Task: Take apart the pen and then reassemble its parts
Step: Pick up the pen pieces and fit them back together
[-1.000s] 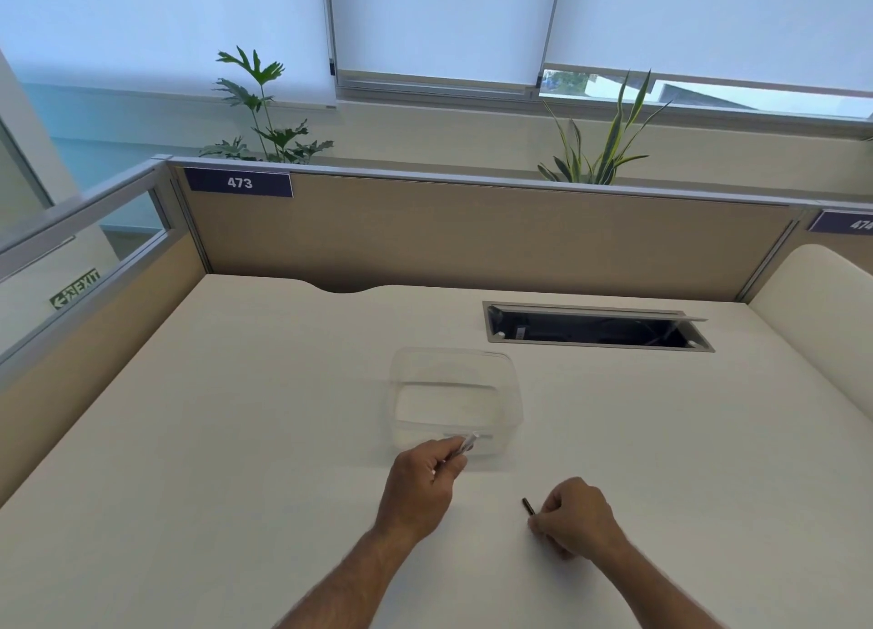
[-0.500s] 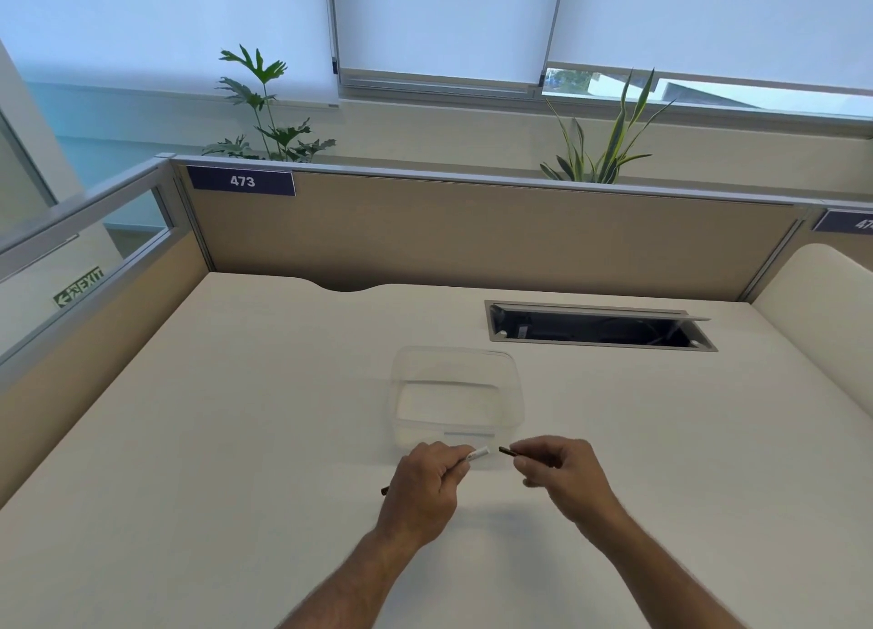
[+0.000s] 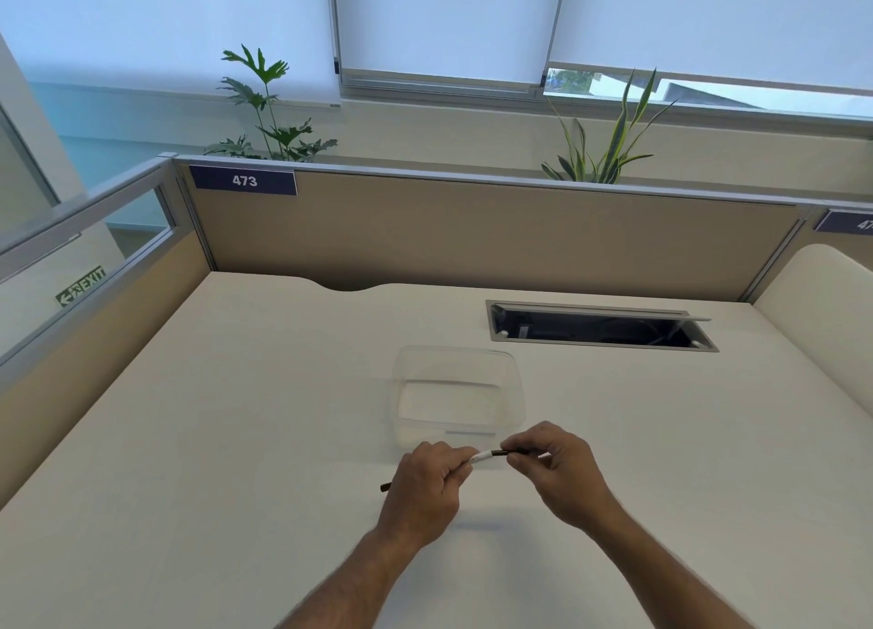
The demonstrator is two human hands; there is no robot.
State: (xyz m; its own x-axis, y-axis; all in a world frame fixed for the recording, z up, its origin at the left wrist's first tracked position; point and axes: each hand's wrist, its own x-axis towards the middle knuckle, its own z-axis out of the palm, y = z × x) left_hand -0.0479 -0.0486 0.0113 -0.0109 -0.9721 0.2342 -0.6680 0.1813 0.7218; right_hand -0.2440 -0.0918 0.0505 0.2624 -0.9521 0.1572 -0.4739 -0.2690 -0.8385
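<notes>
Near the table's [image 3: 236, 416] front edge, the left hand [image 3: 425, 487] grips the pen [image 3: 482, 456], mostly hidden; the right hand [image 3: 562, 472] pinches its dark cap [image 3: 500, 452]. The join is indistinct.

two hands [image 3: 427, 484] [image 3: 557, 470], one pen [image 3: 483, 456], one clear plastic tub [image 3: 457, 394], two potted plants [image 3: 267, 104] [image 3: 609, 137], two number signs [image 3: 243, 181] [image 3: 845, 222], one desk [image 3: 236, 439]

Both forearms bare, no sleeves, hands [image 3: 491, 482] ungloved.

Both hands [image 3: 496, 477] on pen [image 3: 483, 456], cap [image 3: 501, 452] seemingly meeting barrel.
</notes>
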